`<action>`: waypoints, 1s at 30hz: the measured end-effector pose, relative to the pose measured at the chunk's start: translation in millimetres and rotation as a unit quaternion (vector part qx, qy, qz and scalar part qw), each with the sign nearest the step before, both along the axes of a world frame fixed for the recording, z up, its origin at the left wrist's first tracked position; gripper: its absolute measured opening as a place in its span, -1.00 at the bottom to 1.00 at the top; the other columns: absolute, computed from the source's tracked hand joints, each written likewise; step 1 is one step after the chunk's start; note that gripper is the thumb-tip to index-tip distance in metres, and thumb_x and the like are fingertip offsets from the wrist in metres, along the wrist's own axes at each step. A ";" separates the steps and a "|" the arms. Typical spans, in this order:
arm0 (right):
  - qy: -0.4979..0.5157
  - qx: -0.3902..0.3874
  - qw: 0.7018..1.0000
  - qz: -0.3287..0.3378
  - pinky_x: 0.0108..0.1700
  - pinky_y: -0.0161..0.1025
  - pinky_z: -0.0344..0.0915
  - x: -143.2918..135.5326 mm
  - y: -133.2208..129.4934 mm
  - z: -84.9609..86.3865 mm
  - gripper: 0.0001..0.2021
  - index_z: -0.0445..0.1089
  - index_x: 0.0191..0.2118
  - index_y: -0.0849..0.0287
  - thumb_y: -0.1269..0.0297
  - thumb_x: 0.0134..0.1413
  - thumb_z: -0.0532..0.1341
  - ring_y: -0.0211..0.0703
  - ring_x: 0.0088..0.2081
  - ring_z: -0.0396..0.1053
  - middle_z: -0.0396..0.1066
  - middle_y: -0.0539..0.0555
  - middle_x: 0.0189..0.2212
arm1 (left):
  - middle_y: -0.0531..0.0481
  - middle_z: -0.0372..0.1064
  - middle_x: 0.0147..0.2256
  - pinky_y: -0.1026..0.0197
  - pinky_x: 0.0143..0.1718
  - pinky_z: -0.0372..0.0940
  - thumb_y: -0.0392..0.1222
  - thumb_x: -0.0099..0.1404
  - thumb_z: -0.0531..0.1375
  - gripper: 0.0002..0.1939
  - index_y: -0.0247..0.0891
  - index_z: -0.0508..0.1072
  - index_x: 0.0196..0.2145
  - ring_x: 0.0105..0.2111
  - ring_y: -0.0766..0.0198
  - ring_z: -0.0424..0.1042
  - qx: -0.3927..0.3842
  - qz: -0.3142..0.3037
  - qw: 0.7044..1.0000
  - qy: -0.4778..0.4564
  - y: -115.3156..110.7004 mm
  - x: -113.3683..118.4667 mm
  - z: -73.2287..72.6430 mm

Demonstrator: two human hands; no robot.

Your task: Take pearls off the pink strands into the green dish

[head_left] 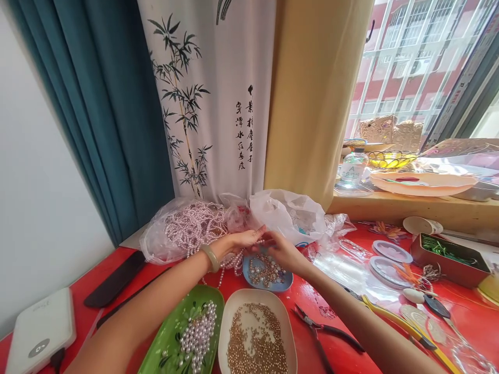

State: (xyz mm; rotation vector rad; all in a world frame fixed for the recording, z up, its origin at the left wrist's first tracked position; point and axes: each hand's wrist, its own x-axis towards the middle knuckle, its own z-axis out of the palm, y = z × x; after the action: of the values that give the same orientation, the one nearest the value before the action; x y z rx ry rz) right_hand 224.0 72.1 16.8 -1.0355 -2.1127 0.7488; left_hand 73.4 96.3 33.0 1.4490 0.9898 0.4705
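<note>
My left hand (246, 239), below a pale bangle (211, 258), meets my right hand (281, 250) above a blue dish (288, 284). Both hands are closed, with fingertips together around what look like a few small pale beads (260, 242); the fingers partly hide them. Mixed gold and pearly beads (265, 271) lie in the blue dish. Closer to me, a green tray (167, 317) holds lilac pearl beads (198, 332). Beside it, a cream tray (225, 311) contains small gold beads (259, 337).
Lilac bead strands (197, 223) fill a plastic bag behind my left hand. A white plastic bag (288, 208) stands at the back. Black-handled pliers (317, 327) and yellow-handled pliers (405, 324) lie right. Spools (390, 272) and a box of green cord (448, 259) sit further right.
</note>
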 end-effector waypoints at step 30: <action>0.055 -0.217 0.941 0.255 -0.38 -0.33 0.18 -109.4 -46.3 15.7 -0.65 0.30 -0.48 0.27 0.01 -0.13 0.18 -0.32 -0.50 0.23 0.28 -0.05 -0.57 | 0.22 -0.29 -0.75 0.40 -0.75 -0.22 0.05 0.21 0.01 -0.57 -0.26 -0.03 -0.63 -0.74 0.50 -0.28 -0.001 0.287 0.825 -0.487 -86.4 -103.2 49.0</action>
State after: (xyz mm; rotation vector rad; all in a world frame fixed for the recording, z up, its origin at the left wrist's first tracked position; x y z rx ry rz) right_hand 114.5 25.8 32.5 -0.6221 -2.1869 1.5417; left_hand -29.9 9.8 82.0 0.6698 0.5330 1.4731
